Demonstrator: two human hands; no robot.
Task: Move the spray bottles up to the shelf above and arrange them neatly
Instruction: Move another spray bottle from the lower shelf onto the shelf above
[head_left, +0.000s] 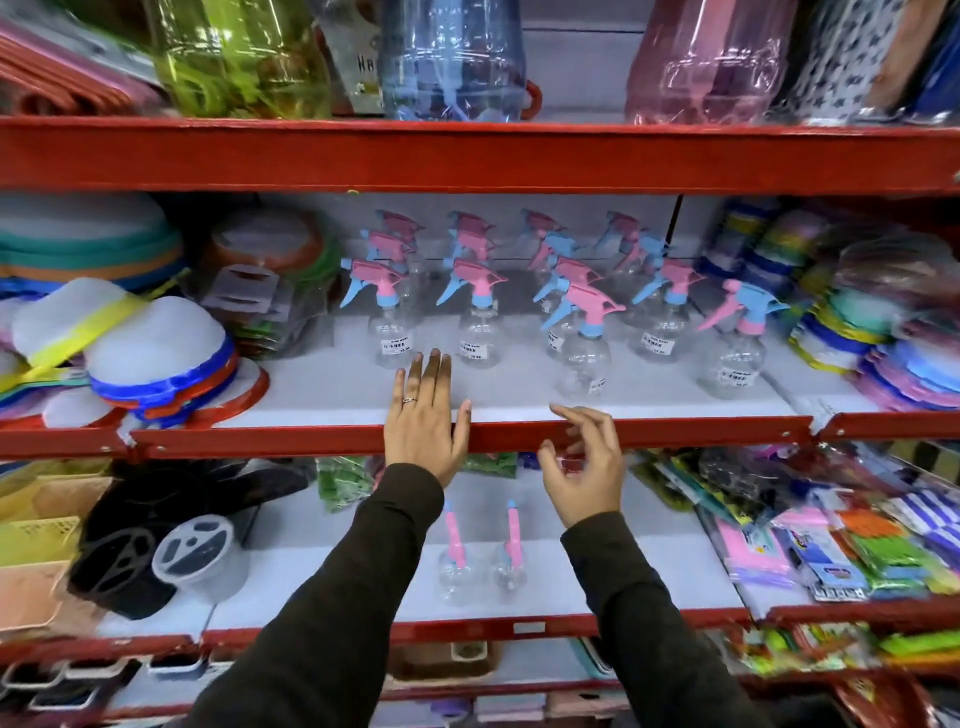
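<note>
Several clear spray bottles (480, 332) with pink and blue trigger heads stand in rows on the middle shelf (332, 389). One bottle (737, 358) stands apart at the right, and another (584, 353) sits forward of its row. Two more spray bottles (457, 561) stand side by side on the lower shelf (322, 587), between my forearms. My left hand (423, 415) lies flat with fingers spread over the middle shelf's red front edge, empty. My right hand (582, 462) hovers in front of that edge, fingers loosely curled, holding nothing.
Stacked plastic lids and plates (156, 353) fill the middle shelf's left, bundled coloured lids (883, 332) its right. Large tinted bottles (452, 57) stand on the top shelf. Baskets, a black item (156, 530) and packaged goods (841, 535) flank the lower shelf.
</note>
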